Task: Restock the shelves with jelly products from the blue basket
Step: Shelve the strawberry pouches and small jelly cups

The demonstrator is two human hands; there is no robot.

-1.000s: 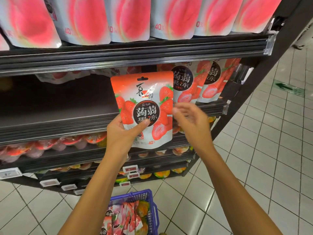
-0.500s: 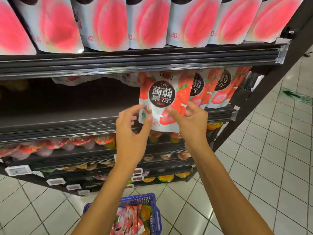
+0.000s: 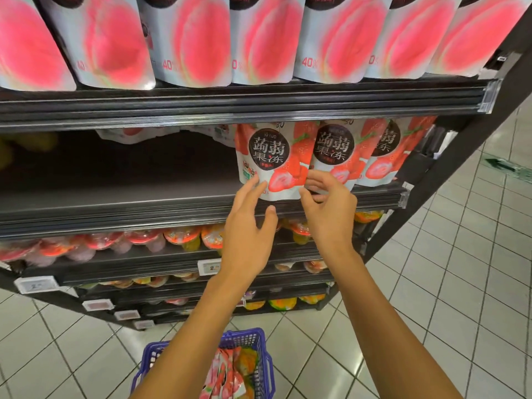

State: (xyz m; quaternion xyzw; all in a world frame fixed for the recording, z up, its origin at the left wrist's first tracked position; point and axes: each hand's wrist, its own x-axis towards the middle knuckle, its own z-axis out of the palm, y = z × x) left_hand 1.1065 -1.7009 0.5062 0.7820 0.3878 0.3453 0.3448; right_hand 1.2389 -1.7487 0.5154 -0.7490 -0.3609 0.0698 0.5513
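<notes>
A strawberry jelly pouch (image 3: 270, 159), red and white with a black round label, stands upright on the middle shelf (image 3: 115, 203), left of two matching pouches (image 3: 334, 151). My left hand (image 3: 247, 226) reaches up with straight fingers, the fingertips touching the pouch's lower left corner. My right hand (image 3: 328, 208) sits at the lower right corner, fingers loosely bent, thumb just under the pouch's bottom edge. The blue basket (image 3: 244, 336) stands on the floor below my arms with several jelly packs (image 3: 227, 375) inside.
The middle shelf's left part is dark and bare. Large pink pouches (image 3: 198, 41) fill the top shelf. Jelly cups (image 3: 184, 237) line the lower shelves, with price tags (image 3: 36, 285) on their edges. White tiled floor (image 3: 460, 254) lies to the right.
The pouch went from my two-handed hold in front of the shelf to standing on the shelf beside the others. Both hands have loosened, and the left hand's fingers have straightened.
</notes>
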